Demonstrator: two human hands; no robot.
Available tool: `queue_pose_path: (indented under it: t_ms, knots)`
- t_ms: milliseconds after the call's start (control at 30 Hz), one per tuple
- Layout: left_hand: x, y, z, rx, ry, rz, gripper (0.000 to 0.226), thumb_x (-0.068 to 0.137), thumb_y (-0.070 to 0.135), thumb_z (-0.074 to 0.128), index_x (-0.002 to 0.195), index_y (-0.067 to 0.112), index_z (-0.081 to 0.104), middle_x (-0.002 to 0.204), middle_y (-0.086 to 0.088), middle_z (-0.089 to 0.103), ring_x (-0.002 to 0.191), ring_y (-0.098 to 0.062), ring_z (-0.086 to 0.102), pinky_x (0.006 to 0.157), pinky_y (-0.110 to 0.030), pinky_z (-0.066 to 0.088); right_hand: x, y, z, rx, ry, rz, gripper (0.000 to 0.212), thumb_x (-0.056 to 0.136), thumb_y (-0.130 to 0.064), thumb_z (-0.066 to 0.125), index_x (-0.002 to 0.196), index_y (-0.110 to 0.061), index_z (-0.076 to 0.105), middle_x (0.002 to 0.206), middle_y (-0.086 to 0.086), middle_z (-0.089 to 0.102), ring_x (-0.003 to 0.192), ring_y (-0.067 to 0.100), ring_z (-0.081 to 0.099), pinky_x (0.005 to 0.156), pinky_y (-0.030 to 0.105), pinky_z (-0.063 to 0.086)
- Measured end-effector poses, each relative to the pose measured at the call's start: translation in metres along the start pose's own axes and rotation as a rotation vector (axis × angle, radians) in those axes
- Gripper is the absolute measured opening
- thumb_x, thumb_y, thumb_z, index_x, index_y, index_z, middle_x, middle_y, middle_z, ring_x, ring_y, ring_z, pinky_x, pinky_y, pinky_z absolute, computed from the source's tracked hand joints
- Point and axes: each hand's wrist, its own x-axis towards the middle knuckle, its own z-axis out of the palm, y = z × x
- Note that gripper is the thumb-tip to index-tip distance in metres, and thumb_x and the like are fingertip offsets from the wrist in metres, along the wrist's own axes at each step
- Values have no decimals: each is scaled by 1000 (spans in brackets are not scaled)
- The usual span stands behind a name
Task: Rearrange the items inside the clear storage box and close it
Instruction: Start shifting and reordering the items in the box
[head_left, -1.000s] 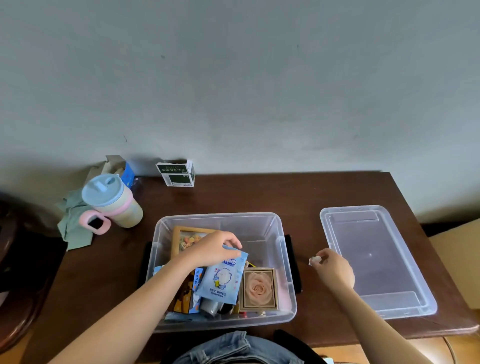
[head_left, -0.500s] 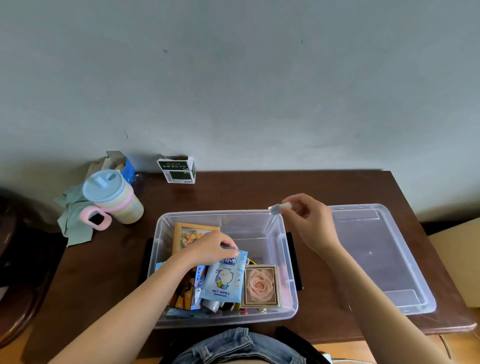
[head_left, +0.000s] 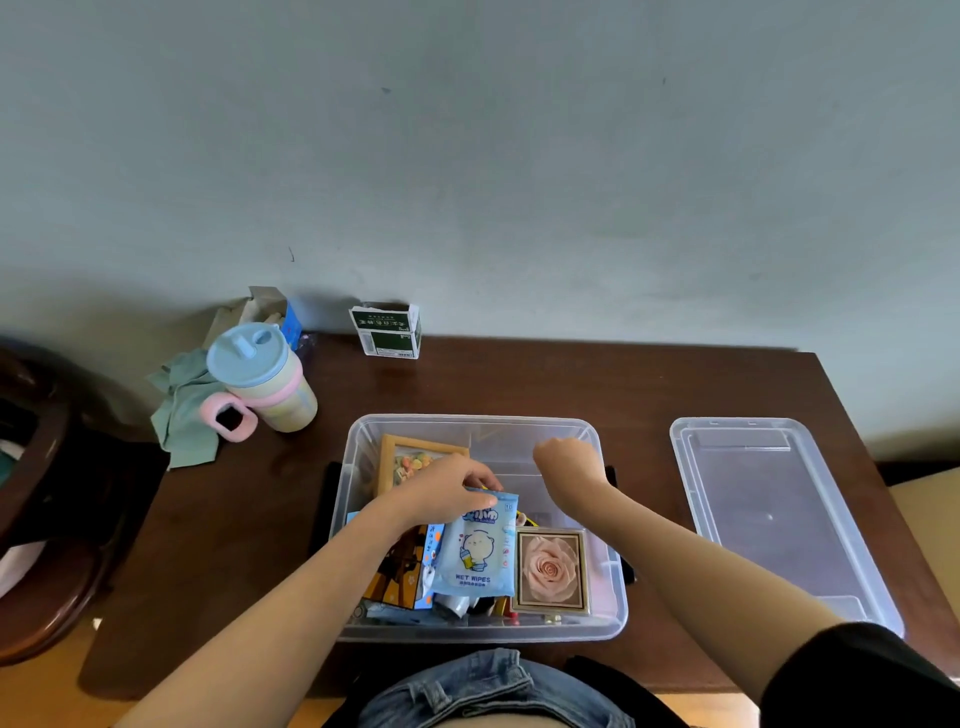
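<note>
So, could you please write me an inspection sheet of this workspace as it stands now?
Surface: dark wooden table against a wall.
Job's things: clear box open, holding a wooden frame, wipes pack, rose picture and smaller items; lid lies flat on the table to the right.
Clutter: lidded cup, green cloth, green carton, an open box behind the cup.
Hands: left hand grips the top of the wipes pack; right hand is curled over the box, contents hidden.
Cables: nothing seen.
Surroundings: grey wall, dark chair on the left.
</note>
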Motion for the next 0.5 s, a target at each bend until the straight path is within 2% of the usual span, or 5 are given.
queue_pose_path:
  t_ms: [233,400,500]
  knots:
    - [-1,-3,0,-42,2,25,9,92,26,56,97,28,64,93,6,64,87,-6,63,66,-17,50,11,-1,3,-134,-12,-25,33,85,11,50,109,-7,63,112,9,65,104,29,64,72,31,48]
    - [-2,-3,-1,-48,2,28,11,93,25,57,100,25,65,91,6,64,85,-6,62,69,-21,53,13,1,6,-129,-4,-12,29,89,5,51,111,-9,64,112,8,66,103,28,64,75,31,50]
    - [-3,-4,-1,-53,7,31,8,93,25,57,96,28,64,87,9,63,81,-3,61,65,-17,50,13,1,6,-102,9,-6,27,90,3,52,110,-10,64,110,8,66,102,28,64,74,30,50]
